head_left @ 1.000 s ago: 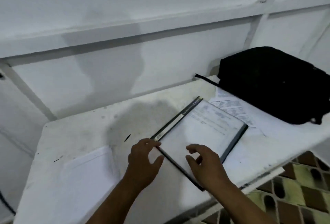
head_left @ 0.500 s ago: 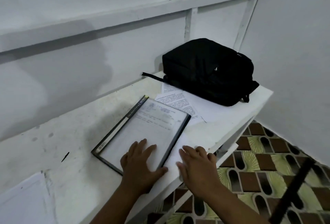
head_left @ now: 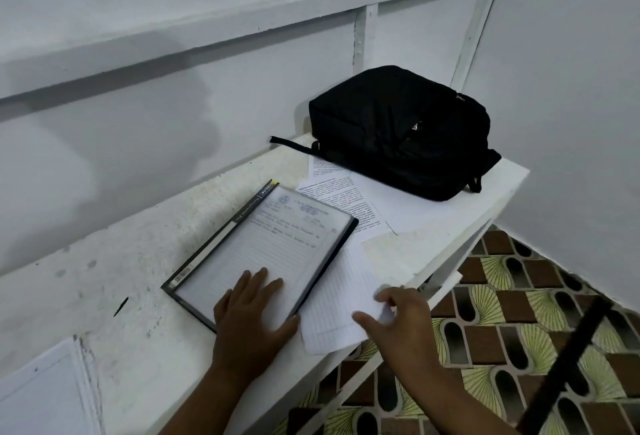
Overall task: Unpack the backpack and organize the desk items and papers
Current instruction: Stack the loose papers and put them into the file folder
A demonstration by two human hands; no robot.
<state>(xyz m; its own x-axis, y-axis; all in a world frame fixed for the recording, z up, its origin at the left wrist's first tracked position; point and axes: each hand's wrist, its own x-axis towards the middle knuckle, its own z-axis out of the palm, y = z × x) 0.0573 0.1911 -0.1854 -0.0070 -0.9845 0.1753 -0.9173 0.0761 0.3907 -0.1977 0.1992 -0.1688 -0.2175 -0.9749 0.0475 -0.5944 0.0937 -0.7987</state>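
- Left hand pressed flat, fingers straight, on the clear-cover file folder lying mid-tabletop
- Right hand at 3 o'clock of the left, grip pinching the edge of a lined sheet jutting from beneath the folder
- Black backpack at 1 o'clock, flat on printed papers

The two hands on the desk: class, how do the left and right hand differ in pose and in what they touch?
The left hand lies flat, fingers straight, pressing on the clear-covered folder; the right hand has curled fingers and pinches the lined sheet. The left hand sits fully over the desk, while the right hand is at the desk's front edge, where the sheet overhangs. Both are bare.
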